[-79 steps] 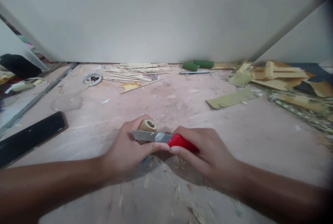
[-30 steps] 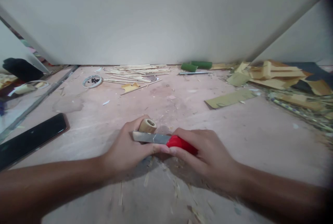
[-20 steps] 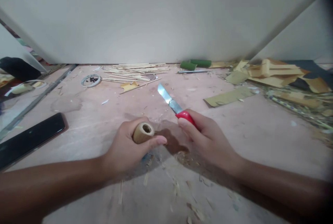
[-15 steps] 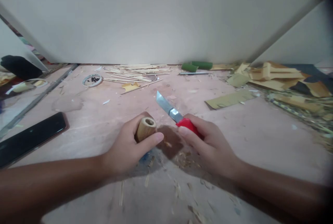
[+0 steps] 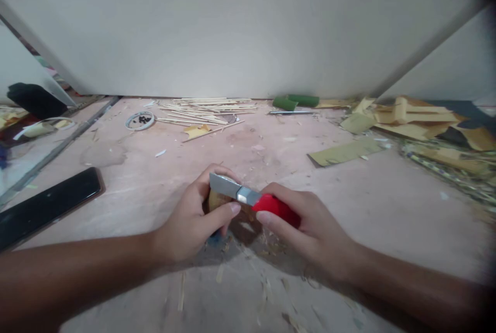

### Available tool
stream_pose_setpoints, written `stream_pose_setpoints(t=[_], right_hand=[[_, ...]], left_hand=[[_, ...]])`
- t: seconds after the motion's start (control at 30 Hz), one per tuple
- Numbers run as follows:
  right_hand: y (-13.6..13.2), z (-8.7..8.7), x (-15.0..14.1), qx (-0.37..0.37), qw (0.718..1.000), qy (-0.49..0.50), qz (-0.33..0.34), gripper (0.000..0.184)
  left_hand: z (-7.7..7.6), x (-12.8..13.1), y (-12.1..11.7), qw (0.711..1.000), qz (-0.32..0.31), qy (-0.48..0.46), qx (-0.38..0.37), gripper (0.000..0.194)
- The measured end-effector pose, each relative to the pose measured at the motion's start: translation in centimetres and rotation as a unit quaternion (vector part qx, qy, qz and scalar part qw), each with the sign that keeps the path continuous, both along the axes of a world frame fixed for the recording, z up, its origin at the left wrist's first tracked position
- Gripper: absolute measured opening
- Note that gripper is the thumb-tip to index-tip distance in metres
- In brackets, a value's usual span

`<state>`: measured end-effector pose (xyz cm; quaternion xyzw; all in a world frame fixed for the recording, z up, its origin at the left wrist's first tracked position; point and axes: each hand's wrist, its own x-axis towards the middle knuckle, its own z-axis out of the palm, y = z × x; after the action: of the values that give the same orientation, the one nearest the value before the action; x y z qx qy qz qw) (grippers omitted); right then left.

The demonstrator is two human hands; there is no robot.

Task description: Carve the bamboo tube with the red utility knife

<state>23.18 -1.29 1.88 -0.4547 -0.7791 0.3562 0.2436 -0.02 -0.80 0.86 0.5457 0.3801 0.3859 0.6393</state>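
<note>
My left hand [image 5: 194, 214] is wrapped round a short hollow bamboo tube [image 5: 217, 203], thumb along its near side. My right hand [image 5: 306, 219] grips a knife [image 5: 277, 209] by its red handle. The short steel blade points left and lies across the tube's upper end, hiding most of the opening. Whether the edge bites into the rim I cannot tell. Thin shavings [image 5: 267, 291] are scattered on the worktop [image 5: 147, 291] below both hands.
A phone [image 5: 50, 206] lies at the left. Thin sticks [image 5: 205, 111], a ring-shaped dish [image 5: 139, 121] with dark bits and green tubes [image 5: 296, 101] lie along the white wall [image 5: 232, 28]. A flat strip [image 5: 344, 152] and torn brown sheets [image 5: 414, 116] are at the right.
My right hand has brought the knife left and down, from beside the tube to across its top. The left hand keeps its hold on the tube, nearly in place.
</note>
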Motion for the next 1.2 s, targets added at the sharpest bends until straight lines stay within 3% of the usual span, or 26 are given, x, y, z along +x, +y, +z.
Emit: stream_pose_setpoints(t=[0.33,1.2], right_hand=[[-0.15,0.08,-0.24,0.050,0.997,-0.047,0.044,0.024],[-0.17,-0.33,-0.02,0.069,0.992,-0.092,0.057,0.029]], left_hand=[[0.80,-0.03,-0.14,0.997,-0.030,0.036,0.067,0.043],[0.97,0.31,0.14,0.991,-0.016,0.072,0.109,0.040]])
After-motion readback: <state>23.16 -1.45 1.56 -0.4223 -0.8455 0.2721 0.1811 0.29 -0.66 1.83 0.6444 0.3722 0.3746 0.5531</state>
